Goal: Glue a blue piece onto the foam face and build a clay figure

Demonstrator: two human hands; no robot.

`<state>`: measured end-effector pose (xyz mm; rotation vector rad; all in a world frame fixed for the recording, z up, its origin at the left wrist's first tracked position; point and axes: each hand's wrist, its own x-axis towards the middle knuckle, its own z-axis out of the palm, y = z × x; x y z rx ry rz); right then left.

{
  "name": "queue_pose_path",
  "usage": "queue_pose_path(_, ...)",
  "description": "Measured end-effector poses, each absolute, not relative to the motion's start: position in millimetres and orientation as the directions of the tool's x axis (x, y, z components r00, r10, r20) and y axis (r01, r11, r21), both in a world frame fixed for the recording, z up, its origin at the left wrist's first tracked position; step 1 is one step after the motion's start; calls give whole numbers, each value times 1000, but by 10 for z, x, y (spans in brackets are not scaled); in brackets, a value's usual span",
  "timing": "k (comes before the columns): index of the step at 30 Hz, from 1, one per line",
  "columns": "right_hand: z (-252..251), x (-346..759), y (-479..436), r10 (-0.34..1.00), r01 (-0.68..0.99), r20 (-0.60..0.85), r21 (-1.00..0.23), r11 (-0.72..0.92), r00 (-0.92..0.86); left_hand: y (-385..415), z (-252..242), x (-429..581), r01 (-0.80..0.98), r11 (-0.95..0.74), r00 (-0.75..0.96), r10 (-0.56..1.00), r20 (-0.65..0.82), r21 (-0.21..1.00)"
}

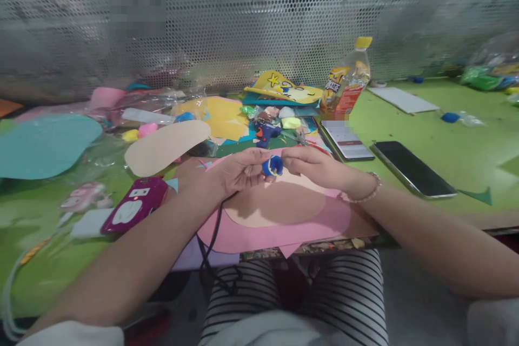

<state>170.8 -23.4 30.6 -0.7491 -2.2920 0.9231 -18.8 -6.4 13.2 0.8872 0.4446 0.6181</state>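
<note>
Both my hands meet over the table's near edge around a small blue lump (272,166) with a yellow spot, perhaps clay. My left hand (239,168) pinches it from the left with closed fingers. My right hand (314,165) grips it from the right, fingers curled, a bead bracelet on that wrist. Under the hands lies a pink foam sheet (324,221) with a peach oval (279,203) on it.
On the green table (425,140) lie two phones (413,168) (348,140) at right, a blue glue gun (265,132), a snack bottle (346,84), coloured foam cut-outs, a magenta case (135,205) and a teal shape (42,146) at left. Perforated metal panel behind.
</note>
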Motion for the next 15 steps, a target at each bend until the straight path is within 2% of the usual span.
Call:
queue_pose_path(3, 340, 1776, -224, 690, 300, 278, -748, 592, -668, -69, 134, -188, -270, 477, 757, 642, -122, 836)
queue_pose_path(7, 350, 1858, -173, 711, 389, 313, -665, 637, -629, -67, 100, -165, -257, 489, 707, 683, -183, 834)
queue_pose_path(9, 337, 1866, -152, 697, 380, 319, -658, 650, -642, -66, 79, -147, -255, 499, 688, 696, -207, 828)
queue_pose_path(12, 316, 1846, -130, 731, 291, 282, -783, 550, -622, -64, 53, -120, -253, 497, 684, 699, -210, 830)
queue_pose_path(15, 304, 1823, -98, 835, 164, 173, -940, 298, -523, -57, 37, -102, -283, 469, 665, 725, -181, 837)
